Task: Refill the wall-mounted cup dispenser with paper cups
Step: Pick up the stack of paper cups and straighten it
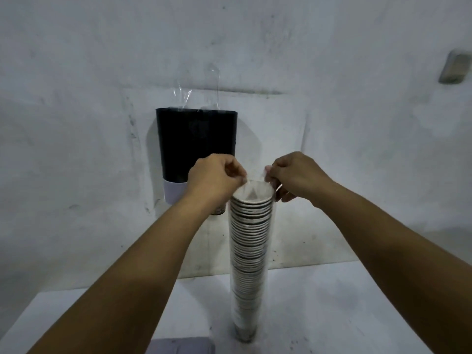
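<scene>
A tall stack of paper cups in a clear plastic sleeve stands upright on the white table. My left hand pinches the sleeve's top edge on the left side of the stack's mouth. My right hand pinches the same plastic on the right side. Behind them a black cup dispenser hangs on the wall, with clear plastic sticking out of its top. A white cup shows at its bottom left; my left hand hides the dispenser's bottom right.
The grey wall rises straight behind the table. A small grey box is fixed to the wall at the far right. A grey object sits at the table's near edge.
</scene>
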